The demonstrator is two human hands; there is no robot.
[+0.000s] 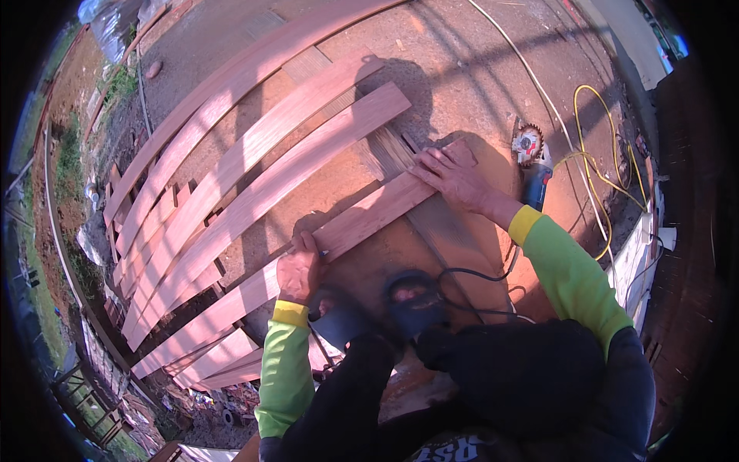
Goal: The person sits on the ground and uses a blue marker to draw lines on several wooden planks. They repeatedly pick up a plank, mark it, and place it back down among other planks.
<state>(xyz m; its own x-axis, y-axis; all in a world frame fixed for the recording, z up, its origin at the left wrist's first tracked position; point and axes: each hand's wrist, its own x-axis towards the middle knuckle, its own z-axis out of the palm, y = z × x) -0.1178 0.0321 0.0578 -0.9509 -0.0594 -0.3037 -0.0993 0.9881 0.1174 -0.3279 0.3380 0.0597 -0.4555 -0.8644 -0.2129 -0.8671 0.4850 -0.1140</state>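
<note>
A long reddish wooden board point(369, 216) lies slantwise before my feet, its near-right end resting across a grey grooved plank point(450, 231). My left hand point(298, 268) is closed around the board's middle, with a small blue-tipped item, perhaps a pencil, showing at the fingers. At the board's right end rests my right hand point(453, 173), fingers over the end and its edge; a small wood piece shows beyond the fingertips. To the right of that hand, an angle grinder point(537, 179) with a toothed saw blade point(527, 144) lies on the ground.
Several long boards point(277, 159) fan out beyond the held one, over shorter wood pieces point(231, 352). A yellow cord point(589, 156) loops at the right, near a pale hose or cable point(537, 81). A dark cable point(479, 271) runs near my sandalled feet point(407, 294).
</note>
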